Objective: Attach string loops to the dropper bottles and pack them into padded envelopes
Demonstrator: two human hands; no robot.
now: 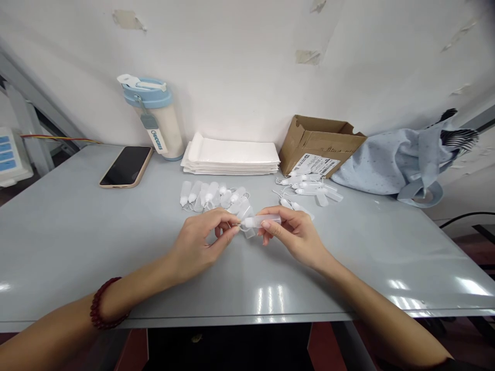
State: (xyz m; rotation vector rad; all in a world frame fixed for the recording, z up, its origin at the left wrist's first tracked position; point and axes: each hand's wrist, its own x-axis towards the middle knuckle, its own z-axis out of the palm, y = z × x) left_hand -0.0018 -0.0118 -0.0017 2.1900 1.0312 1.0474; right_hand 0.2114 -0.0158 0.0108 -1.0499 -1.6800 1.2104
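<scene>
You held the small bottle (254, 222) above the counter (162, 301), the fingers of your right hand (299, 238) gripping its body, those of your left hand (199, 242) pinching at its tip. It looked unfinished. 1 bottle cluster (211, 191) lay beyond, 1 bottle heap (308, 191) by the carton (325, 147); which were done, I couldn't tell.

White wall (232, 67) w/ tape bits (127, 19), top of frame. Glossy grey desk (58, 232) thru mid, glare (269, 299) btm ctr & lower R. Metal post (31, 129) upper L; dark reddish floor (467, 250) far R.

Phone (126, 166) beside blue-lidded tumbler (165, 126).
</scene>
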